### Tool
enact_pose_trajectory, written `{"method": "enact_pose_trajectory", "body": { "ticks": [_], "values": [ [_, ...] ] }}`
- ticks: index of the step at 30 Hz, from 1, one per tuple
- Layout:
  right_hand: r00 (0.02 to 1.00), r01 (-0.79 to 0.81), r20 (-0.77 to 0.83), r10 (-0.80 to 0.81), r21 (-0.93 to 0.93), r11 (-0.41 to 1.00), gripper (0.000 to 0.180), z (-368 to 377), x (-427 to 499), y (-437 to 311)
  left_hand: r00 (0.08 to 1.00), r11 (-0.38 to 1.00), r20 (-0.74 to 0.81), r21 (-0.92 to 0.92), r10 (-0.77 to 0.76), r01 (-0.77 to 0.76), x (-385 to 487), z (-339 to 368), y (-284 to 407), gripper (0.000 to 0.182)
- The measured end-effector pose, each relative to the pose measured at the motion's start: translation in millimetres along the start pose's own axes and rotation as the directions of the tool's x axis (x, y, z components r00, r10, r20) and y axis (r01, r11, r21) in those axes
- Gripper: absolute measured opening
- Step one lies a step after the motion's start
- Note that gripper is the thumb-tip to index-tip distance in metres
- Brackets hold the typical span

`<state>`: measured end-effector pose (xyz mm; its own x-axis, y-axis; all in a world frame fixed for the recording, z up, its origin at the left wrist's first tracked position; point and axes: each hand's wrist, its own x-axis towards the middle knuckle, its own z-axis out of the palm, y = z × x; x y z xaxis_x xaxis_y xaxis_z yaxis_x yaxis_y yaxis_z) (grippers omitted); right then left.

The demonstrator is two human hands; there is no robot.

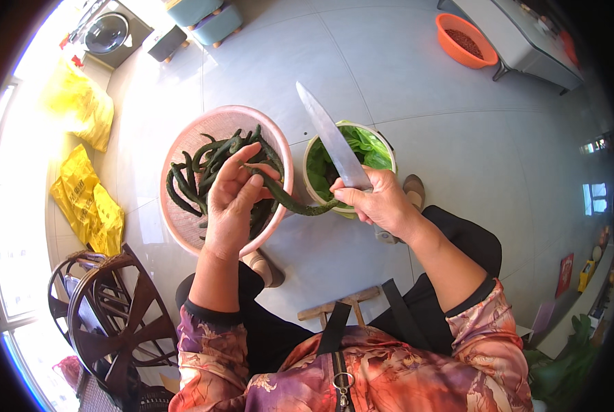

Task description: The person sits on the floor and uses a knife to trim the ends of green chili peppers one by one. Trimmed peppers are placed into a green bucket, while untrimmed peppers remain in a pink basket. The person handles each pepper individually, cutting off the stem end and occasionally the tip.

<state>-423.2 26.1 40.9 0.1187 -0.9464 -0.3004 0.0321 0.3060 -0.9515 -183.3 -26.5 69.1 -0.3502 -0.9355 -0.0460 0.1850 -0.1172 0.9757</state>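
My left hand [237,198] pinches one end of a curved dark green cucumber [296,204] between thumb and fingers. In my right hand [376,198] is a large kitchen knife [338,147], its blade pointing up and away from me. The cucumber's other end reaches the fingers of my right hand, which seem to touch it. Under my left hand stands a pink mesh basket [183,139] with several similar cucumbers [217,154] in it. Below the knife is a round bin [389,149] lined with a green plastic bag [369,147]; its contents are mostly shaded.
Yellow plastic bags [88,201] lie along the left by the window. A dark rattan chair [126,319] stands at lower left. Between my legs shows a wooden stool [338,305]. An orange basin [448,44] with small reddish contents sits at upper right beside a cabinet [523,49].
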Motion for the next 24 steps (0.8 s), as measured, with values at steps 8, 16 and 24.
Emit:
{"method": "enact_pose_trajectory", "body": {
  "ticks": [8,16,24],
  "values": [
    [0.999,-0.049,-0.01,0.048,-0.154,0.987,0.009,9.1,-2.5,4.9,1.0,0.999,-0.009,0.02,0.026,-0.026,1.5,-5.3,-11.1,0.049],
    [0.983,-0.149,-0.108,0.147,-0.013,0.989,0.005,21.0,1.0,15.0,0.968,0.833,0.107,-0.492,-0.229,0.251,2.4,11.2,-30.3,0.027],
    [0.91,-0.048,-0.407,0.08,0.089,0.995,0.022,-2.7,18.2,27.6,0.956,0.84,0.12,-0.457,-0.268,0.293,1.8,19.5,-31.9,0.013]
  ]
}}
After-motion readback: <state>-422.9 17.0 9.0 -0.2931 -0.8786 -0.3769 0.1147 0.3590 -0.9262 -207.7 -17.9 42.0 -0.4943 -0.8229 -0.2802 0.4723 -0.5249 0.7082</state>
